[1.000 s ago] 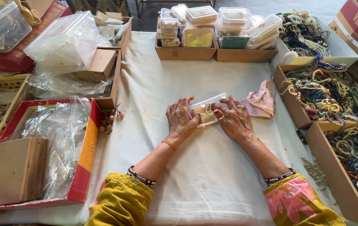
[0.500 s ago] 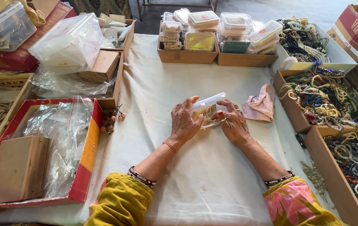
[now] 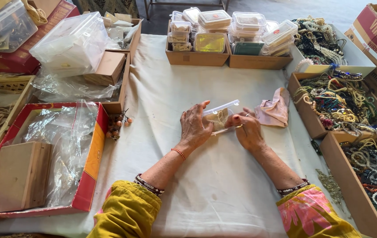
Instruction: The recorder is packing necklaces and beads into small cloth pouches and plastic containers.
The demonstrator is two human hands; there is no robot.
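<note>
My left hand [image 3: 195,128] and my right hand [image 3: 248,131] together hold a small clear plastic zip pouch [image 3: 218,115] over the middle of a white cloth [image 3: 197,185]. The pouch has a pale strip along its top edge and something golden inside. The left fingers grip its left side, and the right fingertips pinch its right end. A pink cloth pouch [image 3: 274,110] lies just right of my right hand.
Cardboard trays of beaded necklaces [image 3: 347,101] line the right side. Stacked clear lidded boxes [image 3: 230,26] sit in trays at the back. A red box with plastic wrap and a brown box [image 3: 34,154] is at left. A small beaded ornament [image 3: 117,125] lies beside it.
Both hands have lifted the clear pouch a little off the cloth and tilted it, its top strip now raised toward the right.
</note>
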